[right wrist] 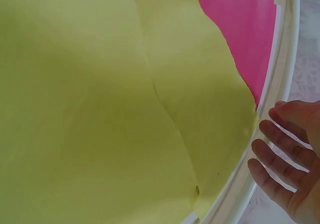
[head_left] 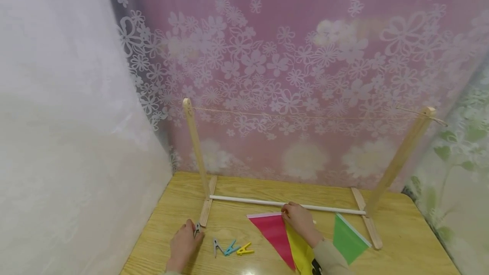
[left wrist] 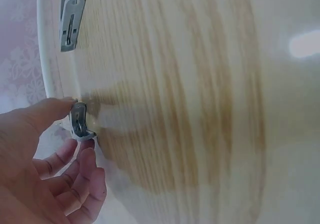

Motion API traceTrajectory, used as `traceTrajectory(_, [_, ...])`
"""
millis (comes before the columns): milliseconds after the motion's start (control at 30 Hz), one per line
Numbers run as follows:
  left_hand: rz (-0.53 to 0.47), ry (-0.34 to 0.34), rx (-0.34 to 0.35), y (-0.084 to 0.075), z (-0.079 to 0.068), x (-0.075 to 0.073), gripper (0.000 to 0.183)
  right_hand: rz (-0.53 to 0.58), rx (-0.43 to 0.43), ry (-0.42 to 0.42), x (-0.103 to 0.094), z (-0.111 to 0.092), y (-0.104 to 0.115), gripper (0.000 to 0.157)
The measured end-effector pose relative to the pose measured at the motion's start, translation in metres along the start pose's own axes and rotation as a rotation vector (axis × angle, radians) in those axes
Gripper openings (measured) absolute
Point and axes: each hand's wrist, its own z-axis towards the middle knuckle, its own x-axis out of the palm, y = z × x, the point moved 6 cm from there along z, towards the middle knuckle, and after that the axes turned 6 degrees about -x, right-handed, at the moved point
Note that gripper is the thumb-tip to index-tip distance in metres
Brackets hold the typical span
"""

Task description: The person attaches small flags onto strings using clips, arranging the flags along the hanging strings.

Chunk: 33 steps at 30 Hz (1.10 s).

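Left hand (head_left: 183, 243), lower left of the head frame: thumb and fingers pinch a grey clip (left wrist: 79, 118). Right hand (head_left: 302, 220), lower center-right: fingers loosely extended at the top edge of the yellow pennant (head_left: 296, 245); can't tell if they touch it.

In the way: right hand and sleeve (head_left: 330, 258) cover part of the yellow pennant, incl. some of its black marking. White bar (head_left: 248, 200) runs just beyond the right hand. Left foot board (head_left: 206, 211) sits just beyond the left hand.

Around: red-pink pennant (head_left: 273, 232) just left of the yellow one. Green pennant (head_left: 348, 239) right of the sleeve, one corner near the right foot board (head_left: 372, 228). Loose clips at bottom center, a row left to right: second grey clip (head_left: 217, 247), blue clip (head_left: 231, 248), yellow clip (head_left: 245, 248); blue is close against yellow.

Stand: left post (head_left: 196, 150) and right post (head_left: 401, 158) lean outward in the frame, thin string (head_left: 290, 116) between their tops. All on a wood-grain table (head_left: 153, 247); pink floral backdrop (head_left: 259, 54) behind, whitish sheet (head_left: 68, 96) down frame left.
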Motion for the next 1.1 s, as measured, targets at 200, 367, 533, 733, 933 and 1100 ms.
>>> traceTrajectory(200, [0.019,-0.041,0.030,0.000,-0.005,-0.003,0.039,-0.049,-0.039,-0.029,0.008,0.005,0.001,0.007])
traceTrajectory(367, [0.030,-0.029,0.001,0.004,-0.006,-0.002,0.043,-0.063,-0.040,-0.036,0.010,0.010,0.003,0.011])
traceTrajectory(533, [0.030,0.026,-0.039,0.009,-0.004,-0.003,0.041,-0.072,0.004,0.010,0.013,0.016,0.004,0.014])
traceTrajectory(733, [0.045,0.012,-0.036,0.016,-0.001,-0.012,0.027,-0.082,0.042,0.054,0.013,0.017,0.009,0.017])
traceTrajectory(933, [0.010,-0.001,-0.047,0.020,-0.001,-0.023,0.027,-0.111,0.059,0.051,0.016,0.016,0.009,0.018])
traceTrajectory(1100, [-0.033,-0.052,-0.028,0.019,0.000,-0.029,0.029,-0.124,0.063,0.067,0.018,0.014,0.010,0.019])
